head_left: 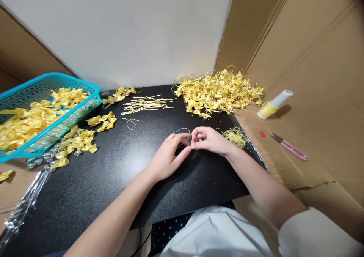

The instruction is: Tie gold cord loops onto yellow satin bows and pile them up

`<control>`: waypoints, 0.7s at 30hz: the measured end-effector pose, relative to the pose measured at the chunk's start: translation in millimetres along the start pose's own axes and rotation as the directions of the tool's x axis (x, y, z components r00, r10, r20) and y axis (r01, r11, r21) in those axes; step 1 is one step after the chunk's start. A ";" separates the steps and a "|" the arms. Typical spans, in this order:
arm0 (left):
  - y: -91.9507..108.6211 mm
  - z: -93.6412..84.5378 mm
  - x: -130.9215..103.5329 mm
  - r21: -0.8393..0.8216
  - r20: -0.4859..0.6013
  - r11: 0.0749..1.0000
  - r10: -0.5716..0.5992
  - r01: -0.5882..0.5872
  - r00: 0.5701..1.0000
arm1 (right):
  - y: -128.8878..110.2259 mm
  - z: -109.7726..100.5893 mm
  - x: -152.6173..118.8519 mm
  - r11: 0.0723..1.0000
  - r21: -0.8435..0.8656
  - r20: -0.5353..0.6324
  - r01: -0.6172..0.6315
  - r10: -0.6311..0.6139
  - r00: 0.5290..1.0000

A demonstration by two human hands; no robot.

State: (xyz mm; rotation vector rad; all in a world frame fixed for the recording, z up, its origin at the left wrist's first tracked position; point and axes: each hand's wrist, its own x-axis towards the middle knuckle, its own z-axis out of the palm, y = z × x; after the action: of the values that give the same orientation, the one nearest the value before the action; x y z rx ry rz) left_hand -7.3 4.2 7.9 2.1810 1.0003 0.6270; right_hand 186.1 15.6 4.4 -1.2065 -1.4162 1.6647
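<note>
Near the middle of the black table, my left hand (170, 154) and my right hand (209, 140) meet at the fingertips. A thin gold cord (182, 129) loops up behind the fingers, and both hands pinch it. Whether anything else sits between the fingertips is hidden. Beyond my left hand lies a loose curl of cord (131, 124), with a bundle of straight gold cords (148, 104) farther back. A big heap of yellow bows with gold loops (218, 92) stands behind my right hand.
At the left, a blue basket (51, 130) holds yellow bows. More bows (81, 140) and silver bells (48, 156) lie beside it. Cord scraps (235, 136) sit right of my right hand. Farther right are a yellow-wrapped tube (274, 104), a red piece (262, 134) and pink snips (292, 148) on cardboard.
</note>
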 end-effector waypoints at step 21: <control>2.5 -2.5 -4.6 -0.420 -0.117 0.906 -0.104 0.046 0.988 | -9.5 6.3 -16.9 0.562 -0.600 -0.032 0.569 -0.728 0.685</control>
State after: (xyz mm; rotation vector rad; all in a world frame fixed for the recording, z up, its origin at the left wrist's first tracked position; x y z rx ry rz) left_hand -10.4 0.2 10.8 1.7343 0.9152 0.8759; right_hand 185.8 0.1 17.6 -0.9327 -1.9124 0.5350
